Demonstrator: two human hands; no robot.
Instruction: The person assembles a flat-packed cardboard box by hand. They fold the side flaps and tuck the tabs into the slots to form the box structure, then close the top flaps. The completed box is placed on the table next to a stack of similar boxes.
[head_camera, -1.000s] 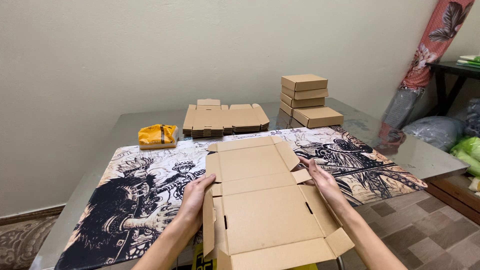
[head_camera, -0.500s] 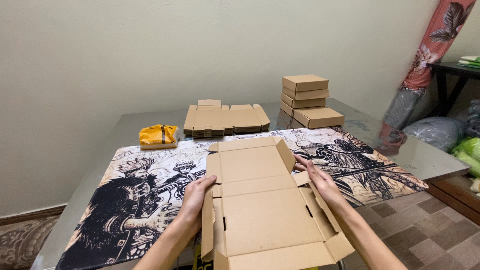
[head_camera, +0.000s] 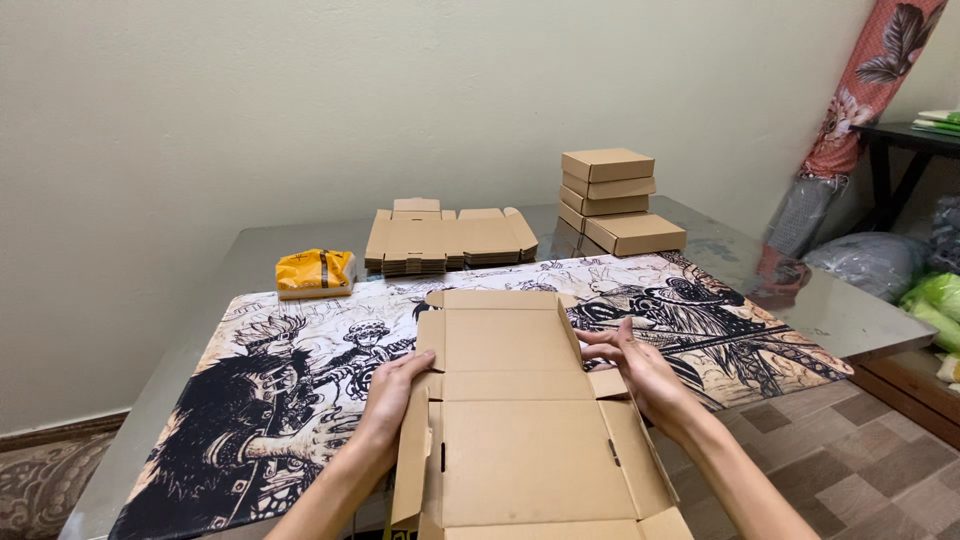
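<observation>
Head view, only view on record: an unfolded cardboard box blank (head_camera: 520, 430) lies flat on a black-and-white illustrated mat (head_camera: 260, 400), near the centre of the scene, its near end reaching past the table edge; its side flaps are partly raised. The left hand (head_camera: 392, 395) rests against the blank's left side flap, fingers extended along the fold, not closed around anything; the right hand (head_camera: 640, 372) presses on the right side at the small tab by the middle crease, fingers spread and pointing left; the two hands are apart, one on each side of the blank, both in contact with the cardboard.

The mat covers a grey glass-topped table (head_camera: 850, 310). Far of the blank, a pile of flat blanks (head_camera: 450, 240) lies just beyond the mat's far edge; right of that pile stands a stack of folded boxes (head_camera: 610, 190), one further folded box leaning at its base. At far left a yellow packet (head_camera: 315, 272) sits at the mat's far edge, well apart from both hands.
</observation>
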